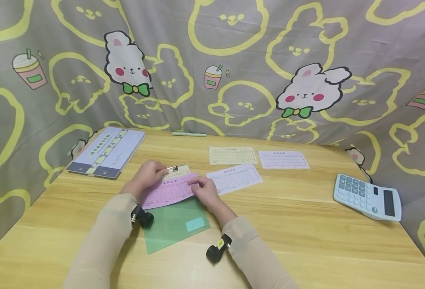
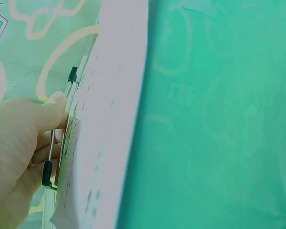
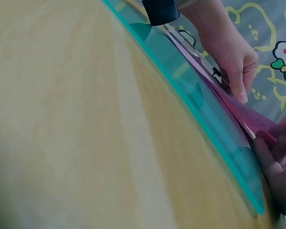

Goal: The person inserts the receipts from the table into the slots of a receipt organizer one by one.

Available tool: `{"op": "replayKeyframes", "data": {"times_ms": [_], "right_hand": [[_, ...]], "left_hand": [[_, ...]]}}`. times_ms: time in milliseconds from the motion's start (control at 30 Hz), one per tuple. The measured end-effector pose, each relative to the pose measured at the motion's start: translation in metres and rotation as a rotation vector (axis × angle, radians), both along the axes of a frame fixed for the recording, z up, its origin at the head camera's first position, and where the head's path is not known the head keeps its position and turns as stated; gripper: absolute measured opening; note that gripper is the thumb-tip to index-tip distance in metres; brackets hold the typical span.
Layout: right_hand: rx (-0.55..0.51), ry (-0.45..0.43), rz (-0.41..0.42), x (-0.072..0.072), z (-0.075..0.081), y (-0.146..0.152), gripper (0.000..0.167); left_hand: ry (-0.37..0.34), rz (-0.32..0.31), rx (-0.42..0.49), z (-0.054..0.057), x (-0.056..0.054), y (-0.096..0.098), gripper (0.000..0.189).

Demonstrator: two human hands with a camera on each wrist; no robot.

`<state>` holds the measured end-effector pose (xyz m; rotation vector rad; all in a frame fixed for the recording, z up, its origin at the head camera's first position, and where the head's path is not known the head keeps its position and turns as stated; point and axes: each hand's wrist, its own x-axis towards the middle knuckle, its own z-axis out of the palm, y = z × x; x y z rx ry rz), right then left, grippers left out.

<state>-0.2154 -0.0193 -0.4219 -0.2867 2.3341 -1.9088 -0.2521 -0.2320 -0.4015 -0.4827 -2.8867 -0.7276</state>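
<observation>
Pink paper (image 1: 167, 192) lies over the green clipboard's (image 1: 165, 224) far part, its right end pinched by your right hand (image 1: 204, 192) while your left hand (image 1: 146, 176) pinches the metal clip (image 1: 172, 168), apparently a slip-fitting step, so the next move likely calls for squaring the paper's far edge

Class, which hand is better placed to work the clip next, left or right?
Probably the left hand: its thumb and fingers are already at the clip, while the right hand is farther off, pinching the right end of the pink sheet.
</observation>
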Motion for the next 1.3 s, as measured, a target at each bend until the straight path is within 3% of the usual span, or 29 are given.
{"op": "replayKeyframes", "data": {"times_ms": [267, 500, 733, 833, 1133, 1300], "right_hand": [[-0.084, -0.059, 0.093, 0.001, 0.003, 0.003, 0.038], [-0.054, -0.072, 0.137, 0.002, 0.003, 0.008, 0.037], [-0.110, -0.072, 0.213, 0.009, 0.018, 0.013, 0.047], [-0.108, -0.061, 0.252, 0.005, 0.013, 0.014, 0.048], [0.075, 0.042, 0.170, -0.002, -0.001, 0.009, 0.031], [0.058, 0.001, 0.124, -0.004, -0.001, 0.004, 0.022]], "left_hand": [[0.012, 0.007, -0.005, 0.000, 0.001, 0.000, 0.020], [0.009, 0.011, -0.007, -0.001, 0.003, 0.001, 0.022], [0.027, 0.006, -0.012, -0.001, 0.002, 0.002, 0.022], [0.027, 0.010, -0.020, -0.001, 0.002, 0.002, 0.022], [0.046, 0.000, -0.040, -0.001, 0.002, 0.002, 0.023], [0.068, -0.009, -0.033, -0.002, 0.003, 0.001, 0.023]]}}
